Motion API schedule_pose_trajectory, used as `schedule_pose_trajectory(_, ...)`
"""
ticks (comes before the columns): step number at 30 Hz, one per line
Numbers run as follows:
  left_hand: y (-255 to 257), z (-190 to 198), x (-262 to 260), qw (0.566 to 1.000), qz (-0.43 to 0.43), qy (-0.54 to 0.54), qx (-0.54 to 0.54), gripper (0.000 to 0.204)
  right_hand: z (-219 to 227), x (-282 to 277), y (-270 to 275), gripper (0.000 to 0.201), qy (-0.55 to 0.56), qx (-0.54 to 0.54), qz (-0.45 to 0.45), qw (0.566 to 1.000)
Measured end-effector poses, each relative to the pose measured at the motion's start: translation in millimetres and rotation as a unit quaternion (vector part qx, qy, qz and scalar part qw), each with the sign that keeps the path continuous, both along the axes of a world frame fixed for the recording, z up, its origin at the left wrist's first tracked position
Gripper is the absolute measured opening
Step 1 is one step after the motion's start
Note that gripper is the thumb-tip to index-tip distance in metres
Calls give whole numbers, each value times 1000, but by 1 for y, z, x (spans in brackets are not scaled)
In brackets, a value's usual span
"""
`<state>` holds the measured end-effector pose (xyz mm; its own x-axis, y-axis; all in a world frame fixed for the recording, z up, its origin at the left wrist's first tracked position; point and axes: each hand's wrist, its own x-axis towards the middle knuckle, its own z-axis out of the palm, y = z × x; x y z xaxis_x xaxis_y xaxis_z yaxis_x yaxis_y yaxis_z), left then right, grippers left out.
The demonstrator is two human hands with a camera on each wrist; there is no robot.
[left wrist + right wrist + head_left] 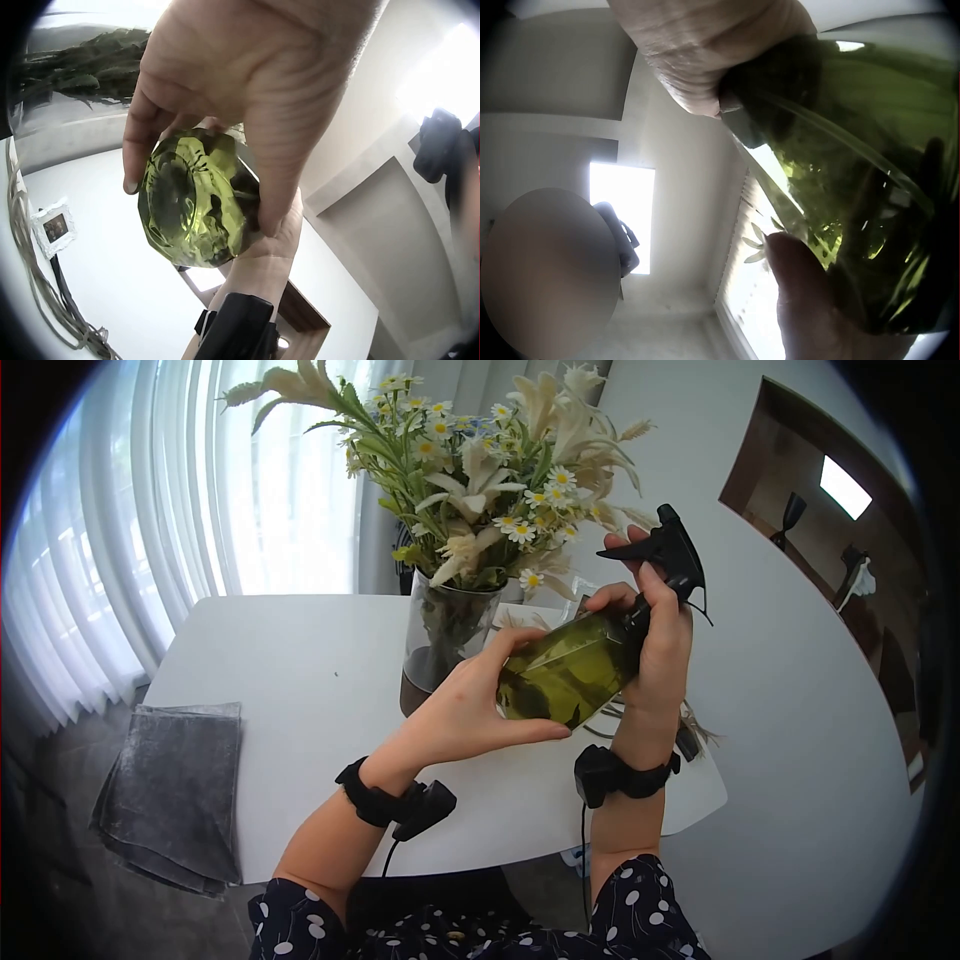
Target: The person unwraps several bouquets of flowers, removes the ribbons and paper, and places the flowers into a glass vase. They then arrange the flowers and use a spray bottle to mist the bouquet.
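Both hands hold a green see-through spray bottle (pixel 570 665) with a black trigger head (pixel 682 560), tilted with the head up to the right, above the table. My left hand (pixel 455 710) grips the base end, thumb on the near side and fingers on the far side. My right hand (pixel 660 645) is wrapped round the neck, just below the trigger head, with fingers near the trigger. In the left wrist view the faceted bottom of the bottle (pixel 191 199) faces the camera between the left thumb and fingers. The green bottle body (pixel 855 172) fills the right side of the right wrist view.
A glass vase (pixel 425 650) of white flowers and daisies (pixel 480 490) stands behind the left hand. Dark grey sheets (pixel 175 790) overhang the left edge of the white table (pixel 300 670). Dried stems (pixel 700 725) lie partly hidden behind the right wrist. Sheer curtains (pixel 220 490) hang at the back left.
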<state>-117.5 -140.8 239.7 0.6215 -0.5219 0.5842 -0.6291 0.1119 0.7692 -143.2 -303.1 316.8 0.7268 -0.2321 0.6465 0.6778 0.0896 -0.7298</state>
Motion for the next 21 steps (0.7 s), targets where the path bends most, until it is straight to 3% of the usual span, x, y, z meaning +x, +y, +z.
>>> schedule_pose_trajectory(3,22,11,3,999,-6,-14,49,73,-3,-6,8,41,-27,-10,-26,999)
schedule_pose_trajectory(5,47,19,13,994,5,76,79,58,-5,-10,13,42,-56,-10,-48,997)
schedule_pose_trajectory(7,70,13,34,984,84,118,98,46,-6,-14,18,43,-82,-18,-52,995)
schedule_pose_trajectory(9,76,6,46,984,125,101,74,49,-9,-16,23,46,-83,-17,-64,994)
schedule_pose_trajectory(11,74,-2,53,946,321,-25,44,59,-15,-17,26,47,-59,-13,-60,996)
schedule_pose_trajectory(12,74,-9,60,948,316,-6,47,76,-22,-9,22,48,-68,-18,-75,995)
schedule_pose_trajectory(16,61,-29,82,973,222,55,42,94,-19,-8,18,48,-33,-12,-28,999)
schedule_pose_trajectory(19,50,-42,93,978,205,33,-5,95,-21,-8,15,47,-42,-10,-24,999)
schedule_pose_trajectory(20,45,-43,95,978,203,39,-1,95,-20,-9,19,47,-41,38,-57,997)
schedule_pose_trajectory(21,41,-43,95,983,174,58,-30,94,-18,-13,12,48,-27,35,-20,999)
